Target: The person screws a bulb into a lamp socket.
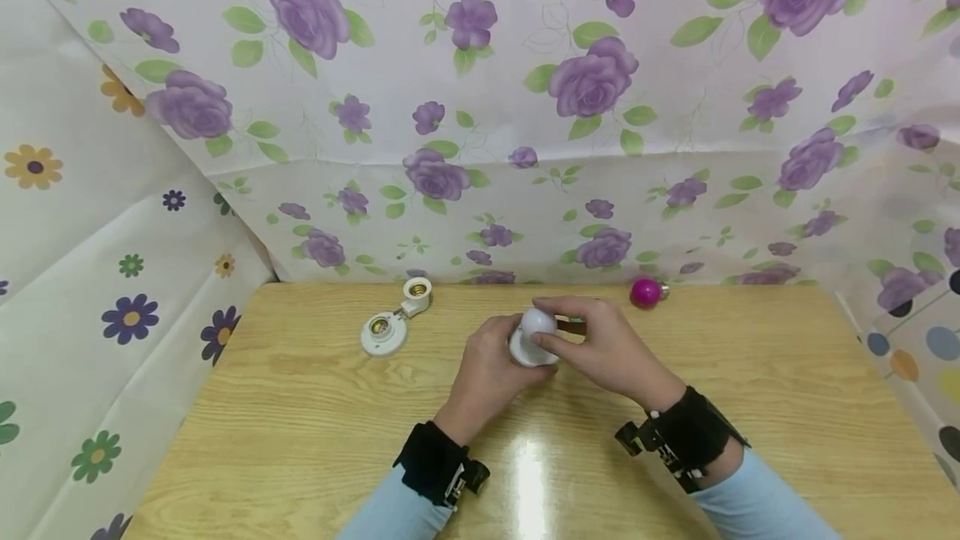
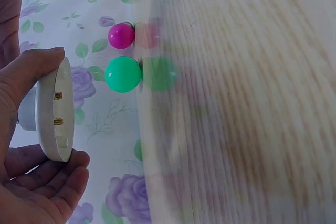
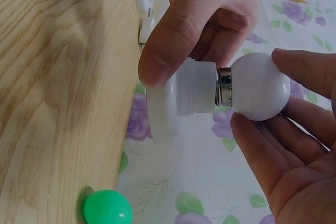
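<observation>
My left hand (image 1: 491,361) grips a round white lamp holder (image 3: 197,87) by its base, thumb on one side and fingers on the other. Two brass terminals (image 2: 58,121) show on the holder's underside in the left wrist view. Between the thumb and fingers of my right hand (image 1: 611,352) is a white light bulb (image 3: 261,86). The bulb's metal cap (image 3: 224,86) is at the mouth of the holder, with part of the cap still visible outside it. Holder and bulb are held above the table, in line with each other.
Two more white lamp holders, one round (image 1: 384,335) and one smaller (image 1: 417,296), stand at the back left of the wooden table (image 1: 300,440). A magenta bulb (image 1: 647,293) lies near the back edge. A green bulb (image 2: 123,74) is mostly hidden by my right hand in the head view.
</observation>
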`<state>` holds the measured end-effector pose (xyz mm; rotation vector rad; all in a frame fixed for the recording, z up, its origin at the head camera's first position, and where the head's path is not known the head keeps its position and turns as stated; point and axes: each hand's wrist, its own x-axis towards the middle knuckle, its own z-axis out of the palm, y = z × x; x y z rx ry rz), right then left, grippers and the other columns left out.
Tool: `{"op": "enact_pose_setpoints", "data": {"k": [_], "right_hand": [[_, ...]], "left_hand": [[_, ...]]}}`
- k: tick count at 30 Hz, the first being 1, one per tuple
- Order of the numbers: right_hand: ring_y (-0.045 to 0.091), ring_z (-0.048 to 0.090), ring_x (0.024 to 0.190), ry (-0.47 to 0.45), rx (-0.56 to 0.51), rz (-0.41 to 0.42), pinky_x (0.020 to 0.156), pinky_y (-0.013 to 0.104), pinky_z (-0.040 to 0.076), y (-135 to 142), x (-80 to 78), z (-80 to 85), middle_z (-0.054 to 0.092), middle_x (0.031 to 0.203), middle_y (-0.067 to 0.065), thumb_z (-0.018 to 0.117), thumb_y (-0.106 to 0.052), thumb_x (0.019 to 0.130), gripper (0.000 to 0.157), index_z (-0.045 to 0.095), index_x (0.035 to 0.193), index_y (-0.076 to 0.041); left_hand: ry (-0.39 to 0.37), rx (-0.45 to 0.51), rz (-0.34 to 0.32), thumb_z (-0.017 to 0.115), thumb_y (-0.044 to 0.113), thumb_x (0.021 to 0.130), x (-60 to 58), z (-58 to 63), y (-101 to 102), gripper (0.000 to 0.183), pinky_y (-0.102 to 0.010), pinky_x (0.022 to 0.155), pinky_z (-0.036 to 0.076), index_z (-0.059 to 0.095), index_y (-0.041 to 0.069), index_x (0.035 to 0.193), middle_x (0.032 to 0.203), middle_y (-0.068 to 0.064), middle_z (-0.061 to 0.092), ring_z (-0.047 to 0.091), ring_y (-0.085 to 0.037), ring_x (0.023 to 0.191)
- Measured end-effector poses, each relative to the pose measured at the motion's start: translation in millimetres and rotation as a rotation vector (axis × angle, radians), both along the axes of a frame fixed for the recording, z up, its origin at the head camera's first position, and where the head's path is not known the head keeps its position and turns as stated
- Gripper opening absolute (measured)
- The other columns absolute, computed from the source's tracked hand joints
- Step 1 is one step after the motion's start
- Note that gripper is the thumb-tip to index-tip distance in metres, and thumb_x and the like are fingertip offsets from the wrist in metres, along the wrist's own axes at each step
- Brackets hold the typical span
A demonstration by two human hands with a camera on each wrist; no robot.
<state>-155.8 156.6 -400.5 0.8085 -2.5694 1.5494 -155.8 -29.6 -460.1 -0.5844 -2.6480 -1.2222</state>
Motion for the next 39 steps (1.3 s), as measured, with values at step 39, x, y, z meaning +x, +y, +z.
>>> {"op": "enact_pose_setpoints", "data": {"k": [39], "right_hand": [[0.017,0.053,0.11,-0.002,-0.021,0.015,0.085,0.035,0.046,-4.3,-1.7,-1.2,0.058,0.121,0.003,0.071,-0.008,0.081,0.042,0.059,0.121,-0.008]], "left_hand": [[0.016,0.032,-0.013,0.076,0.051,0.069,0.7,0.7,2.3,0.072,-0.029,0.083,0.044,0.053,0.019,0.128,0.113,0.005,0.055,0.052,-0.008,0.102]]}}
